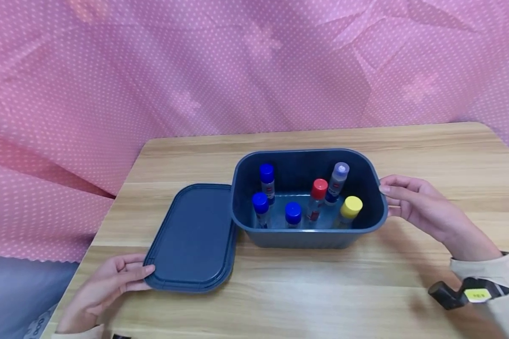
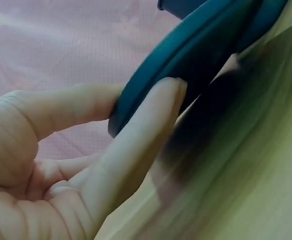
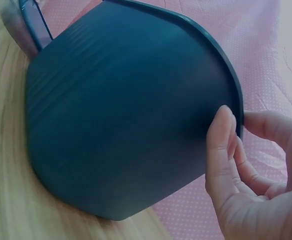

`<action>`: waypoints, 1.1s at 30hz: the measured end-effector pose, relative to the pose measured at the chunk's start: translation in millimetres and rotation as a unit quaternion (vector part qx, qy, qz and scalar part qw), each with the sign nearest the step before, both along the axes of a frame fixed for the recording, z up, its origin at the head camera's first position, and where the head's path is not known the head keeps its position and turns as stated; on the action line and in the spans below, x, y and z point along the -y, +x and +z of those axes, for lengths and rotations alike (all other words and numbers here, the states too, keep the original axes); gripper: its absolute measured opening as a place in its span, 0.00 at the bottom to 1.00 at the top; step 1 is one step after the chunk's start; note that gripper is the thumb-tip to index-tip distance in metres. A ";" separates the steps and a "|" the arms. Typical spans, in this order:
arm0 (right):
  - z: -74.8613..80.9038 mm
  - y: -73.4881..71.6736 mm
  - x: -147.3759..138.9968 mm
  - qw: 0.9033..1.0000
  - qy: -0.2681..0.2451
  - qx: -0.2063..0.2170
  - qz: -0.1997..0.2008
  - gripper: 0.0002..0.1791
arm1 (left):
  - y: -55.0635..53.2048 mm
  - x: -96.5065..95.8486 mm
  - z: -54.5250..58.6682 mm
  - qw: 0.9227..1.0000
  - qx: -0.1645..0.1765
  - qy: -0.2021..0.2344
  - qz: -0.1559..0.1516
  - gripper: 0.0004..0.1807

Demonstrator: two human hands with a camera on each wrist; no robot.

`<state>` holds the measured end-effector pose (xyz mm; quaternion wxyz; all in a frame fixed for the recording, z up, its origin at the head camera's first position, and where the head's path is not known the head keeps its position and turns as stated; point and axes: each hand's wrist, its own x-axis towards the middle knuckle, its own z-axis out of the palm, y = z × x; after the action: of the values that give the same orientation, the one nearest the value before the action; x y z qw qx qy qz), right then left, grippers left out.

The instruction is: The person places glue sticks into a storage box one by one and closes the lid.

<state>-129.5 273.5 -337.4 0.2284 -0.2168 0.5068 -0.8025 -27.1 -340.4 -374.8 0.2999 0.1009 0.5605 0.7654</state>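
Observation:
My left hand (image 1: 110,287) pinches the near left corner of a dark blue lid (image 1: 191,235) between thumb and fingers. In the left wrist view, the lid (image 2: 171,65) tilts up over the wood, its edge between thumb and finger. Next to it stands a deep dark blue box (image 1: 301,239); my right hand (image 1: 424,207) pinches the rim at its right end. Inside stand several small clear tubes: three with blue caps (image 1: 267,173), one with a red cap (image 1: 319,188), one with a yellow cap (image 1: 351,207). Another tube (image 1: 338,181) has a pale top and blue base.
Box and lid are on a light wooden table (image 1: 322,292). Pink dotted cloth (image 1: 237,70) hangs behind and to the left. A black strap-like device (image 1: 466,292) with a yellow label sits on my right sleeve. Grey-blue fabric (image 1: 21,287) shows at the lower left.

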 end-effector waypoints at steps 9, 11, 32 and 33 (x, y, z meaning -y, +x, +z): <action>17.8 -5.0 -9.2 0.993 0.057 -0.049 -0.092 0.15 | 0.9 -4.7 9.6 0.994 -0.016 -0.076 0.078 0.20; 21.7 -6.6 -11.5 0.993 0.043 -0.052 -0.097 0.15 | 0.4 -6.9 16.9 0.985 -0.013 -0.121 0.122 0.16; 53.7 -18.7 0.4 0.992 0.065 -0.065 -0.092 0.15 | -19.9 -77.7 104.7 0.782 -0.216 -0.471 0.346 0.27; 54.5 -19.4 1.5 0.993 0.058 -0.066 -0.083 0.16 | -21.1 -83.2 107.8 0.770 -0.236 -0.474 0.356 0.27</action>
<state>-148.9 272.0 -283.0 0.1390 -0.2127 0.5825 -0.7721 -48.2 -257.2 -267.0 -0.1258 -0.0833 0.9013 0.4061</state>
